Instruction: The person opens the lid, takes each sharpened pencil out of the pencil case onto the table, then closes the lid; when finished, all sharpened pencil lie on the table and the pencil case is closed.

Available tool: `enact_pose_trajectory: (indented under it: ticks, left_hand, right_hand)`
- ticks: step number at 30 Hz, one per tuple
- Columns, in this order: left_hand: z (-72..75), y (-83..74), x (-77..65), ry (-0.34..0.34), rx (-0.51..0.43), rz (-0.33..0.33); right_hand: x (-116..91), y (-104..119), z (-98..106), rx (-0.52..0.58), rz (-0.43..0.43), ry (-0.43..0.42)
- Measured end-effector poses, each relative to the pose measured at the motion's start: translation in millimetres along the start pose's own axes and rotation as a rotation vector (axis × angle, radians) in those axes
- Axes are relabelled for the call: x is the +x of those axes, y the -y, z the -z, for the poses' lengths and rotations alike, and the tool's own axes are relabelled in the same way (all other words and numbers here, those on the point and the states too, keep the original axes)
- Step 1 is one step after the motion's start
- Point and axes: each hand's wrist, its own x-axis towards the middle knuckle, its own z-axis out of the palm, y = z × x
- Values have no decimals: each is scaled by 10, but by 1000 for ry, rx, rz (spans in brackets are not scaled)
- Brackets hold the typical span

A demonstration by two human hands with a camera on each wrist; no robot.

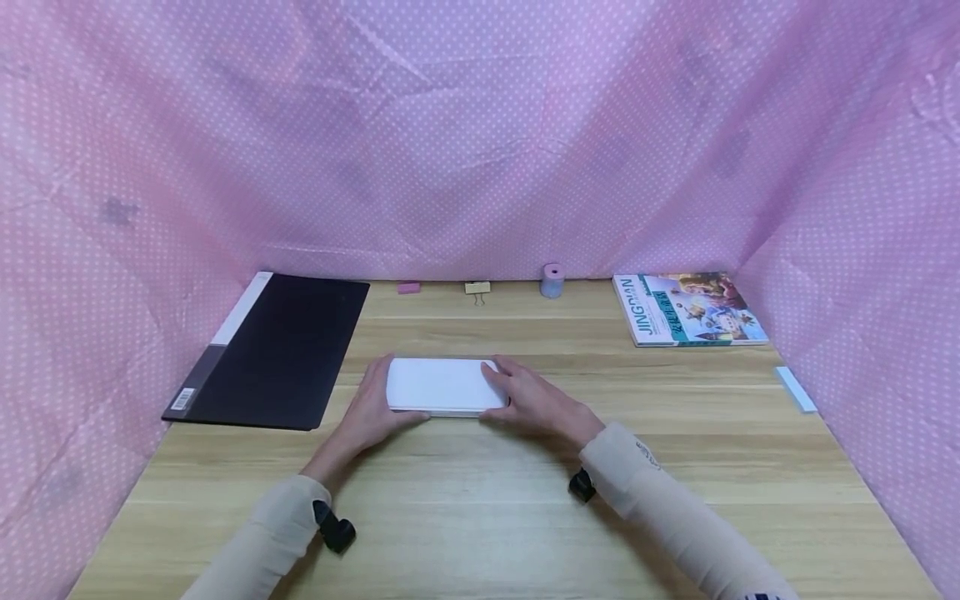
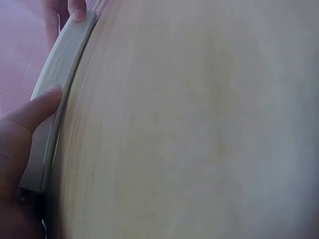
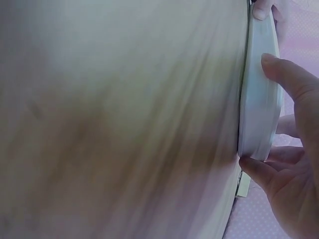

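Curtain (image 1: 450,167): softly and evenly lit, shaded in the folds, lilac toward the upper middle, pinker at the sides.
Tabletop (image 1: 480,533): bright, with pale sheen at front centre; hazy and out of focus in both wrist views.
White box (image 1: 442,383): nearly washed out on top; bowed by lens distortion near the wrist views' edges.
Sleeves (image 1: 258,533): soft shadows beneath, as from light overhead.
Left hand (image 2: 15,149): dim, darkest in the left wrist view's lower corner.
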Motion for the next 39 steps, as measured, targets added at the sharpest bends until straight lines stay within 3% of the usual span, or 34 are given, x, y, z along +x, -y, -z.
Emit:
enact_pose_trajectory:
  ticks: [21, 39]
  left_hand:
    - [-10, -11, -13, -15, 29, 11]
    - [3, -33, -4, -17, 12, -15]
  right_hand:
    - [-8, -20, -23, -34, 64, -27]
    - [-11, -45, 71, 36, 6, -11]
